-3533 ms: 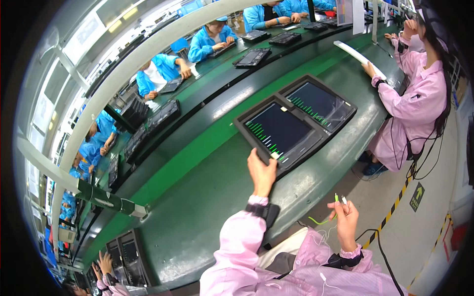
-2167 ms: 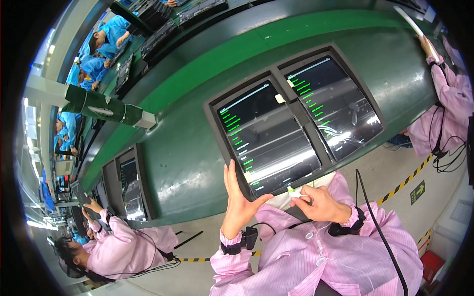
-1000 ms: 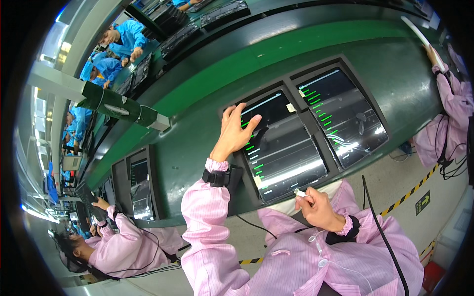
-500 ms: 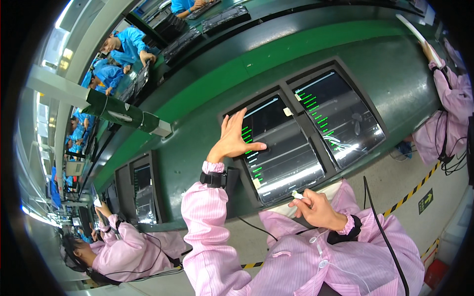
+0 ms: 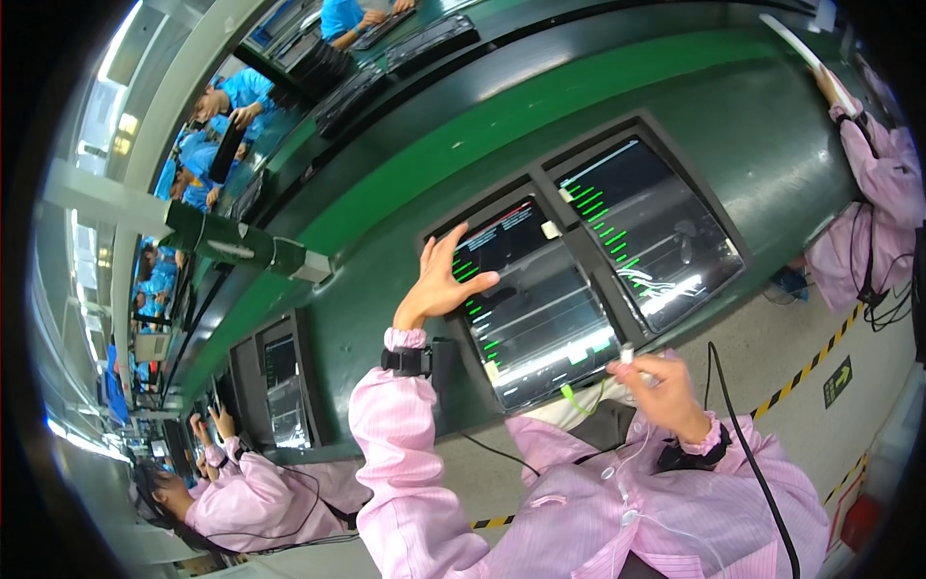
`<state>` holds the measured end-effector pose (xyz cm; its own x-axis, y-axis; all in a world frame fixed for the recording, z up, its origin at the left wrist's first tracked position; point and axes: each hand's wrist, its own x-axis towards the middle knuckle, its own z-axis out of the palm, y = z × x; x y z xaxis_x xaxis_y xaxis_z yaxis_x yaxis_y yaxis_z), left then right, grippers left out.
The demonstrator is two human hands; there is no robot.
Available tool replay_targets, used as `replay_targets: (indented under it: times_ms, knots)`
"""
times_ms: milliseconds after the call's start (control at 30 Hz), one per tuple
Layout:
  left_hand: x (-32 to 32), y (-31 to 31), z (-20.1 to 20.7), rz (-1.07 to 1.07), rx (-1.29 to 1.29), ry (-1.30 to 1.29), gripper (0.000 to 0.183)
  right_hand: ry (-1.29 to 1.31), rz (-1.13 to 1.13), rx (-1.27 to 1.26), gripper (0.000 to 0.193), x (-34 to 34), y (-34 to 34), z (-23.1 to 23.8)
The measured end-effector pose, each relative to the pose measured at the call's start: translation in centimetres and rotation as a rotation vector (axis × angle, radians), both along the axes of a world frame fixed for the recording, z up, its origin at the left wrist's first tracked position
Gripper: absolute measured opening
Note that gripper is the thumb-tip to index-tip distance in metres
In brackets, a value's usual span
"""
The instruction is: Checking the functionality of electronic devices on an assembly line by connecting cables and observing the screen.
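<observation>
A tablet-like panel with a dark glossy screen [image 5: 540, 309] lies before me in the left bay of a dark tray. My left hand [image 5: 439, 287] rests over its left edge with fingers and thumb spread, holding nothing. Green and white text lines show on this screen. At the near right corner, my right hand [image 5: 666, 391] pinches a small white plug-like piece [image 5: 627, 355]. A bright green tab [image 5: 567, 393] with a thin, curved cord hangs at the panel's near edge; whether it joins the white piece is unclear. A second lit panel [image 5: 656, 227] lies in the right bay.
The green bench [image 5: 376, 338] carries another tray with a panel [image 5: 285, 376] at the left. A green-wrapped post [image 5: 236, 241] rises beyond my left hand. Co-workers in pink [image 5: 260, 492] sit on both sides, others in blue across. A black cable [image 5: 743, 454] hangs at my right.
My right hand has moved right with the white piece. The green tab and cord now show at the near edge. Text at the top of the left screen has changed. My left hand stays spread.
</observation>
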<state>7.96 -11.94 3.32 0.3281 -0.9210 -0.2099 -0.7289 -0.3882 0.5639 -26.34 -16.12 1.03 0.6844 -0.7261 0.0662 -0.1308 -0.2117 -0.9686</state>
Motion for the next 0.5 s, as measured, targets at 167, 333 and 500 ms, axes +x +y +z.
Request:
replay_targets:
  times_ms: [167, 333, 500]
  knots:
    - [-0.2, -0.1, 0.4, 0.038, 0.015, -0.038, 0.086, 0.001, -0.259, 0.428, 0.024, -4.7, -4.4, 0.2]
    - [-1.7, -3.1, 2.2, 0.054, -0.171, -0.064, 0.070, 0.034, -0.287, 0.513, 0.025, -8.0, -7.4, -1.3]
    - [-5.5, -9.3, 3.8, 0.012, -0.289, -0.054, 0.060, 0.190, -0.167, 0.479, 0.027, -7.7, -8.2, -0.4]
